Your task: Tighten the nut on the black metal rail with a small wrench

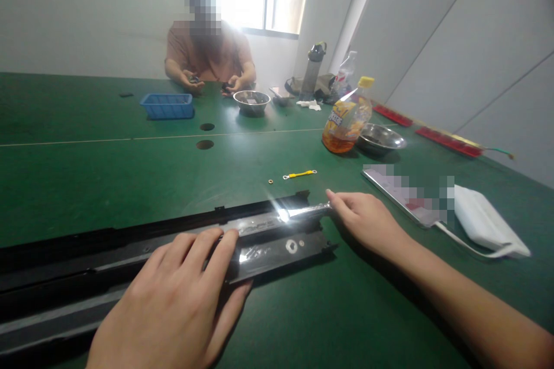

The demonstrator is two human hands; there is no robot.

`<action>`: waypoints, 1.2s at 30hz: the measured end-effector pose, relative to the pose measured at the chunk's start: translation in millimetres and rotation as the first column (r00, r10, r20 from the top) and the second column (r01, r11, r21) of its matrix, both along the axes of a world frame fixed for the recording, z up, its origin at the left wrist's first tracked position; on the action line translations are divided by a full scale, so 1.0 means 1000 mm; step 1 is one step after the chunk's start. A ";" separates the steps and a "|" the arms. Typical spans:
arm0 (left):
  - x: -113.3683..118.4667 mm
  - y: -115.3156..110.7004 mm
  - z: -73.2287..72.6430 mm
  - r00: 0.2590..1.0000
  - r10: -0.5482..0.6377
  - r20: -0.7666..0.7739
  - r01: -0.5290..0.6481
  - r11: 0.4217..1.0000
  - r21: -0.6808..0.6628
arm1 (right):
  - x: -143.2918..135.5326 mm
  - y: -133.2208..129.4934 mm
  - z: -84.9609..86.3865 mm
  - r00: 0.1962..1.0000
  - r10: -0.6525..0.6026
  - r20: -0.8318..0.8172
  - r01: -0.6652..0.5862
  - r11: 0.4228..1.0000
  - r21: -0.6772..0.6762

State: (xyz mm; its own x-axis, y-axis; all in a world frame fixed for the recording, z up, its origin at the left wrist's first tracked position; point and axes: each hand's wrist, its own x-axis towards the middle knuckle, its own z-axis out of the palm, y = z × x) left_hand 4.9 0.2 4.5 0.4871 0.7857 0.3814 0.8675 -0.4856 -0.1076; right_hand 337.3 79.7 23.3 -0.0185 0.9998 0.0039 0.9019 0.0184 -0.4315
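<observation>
Black, long channelled housing (pixel 259 258), hard-edged, lies on the smooth green tabletop (pixel 303 323), its right end between the hands. Left hand (pixel 173 294): half-curled, gripping the housing, fingers over the top, thumb at the near edge. Right hand (pixel 363 216): thumb and fingers pinched on the end of a glossy, film-like strip (pixel 298 212). Just beyond: small metal ring (pixel 270 181), yellow lead (pixel 302 174) with ring ends. Farther: ribbed blue plastic basket (pixel 169 108), round steel bowl (pixel 251 109).
</observation>
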 end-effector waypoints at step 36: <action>0.000 0.001 0.002 1.000 -0.008 -0.016 0.008 1.000 -0.001 | 0.004 -0.001 -0.005 0.999 0.010 -0.037 -0.007 0.997 0.082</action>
State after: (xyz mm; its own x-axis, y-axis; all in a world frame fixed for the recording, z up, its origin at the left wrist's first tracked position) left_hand 5.4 0.9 6.1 0.4993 0.7822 0.3725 0.8618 -0.4925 -0.1210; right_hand 341.1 79.1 18.6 -0.0255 0.9959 0.0865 0.8847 0.0627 -0.4620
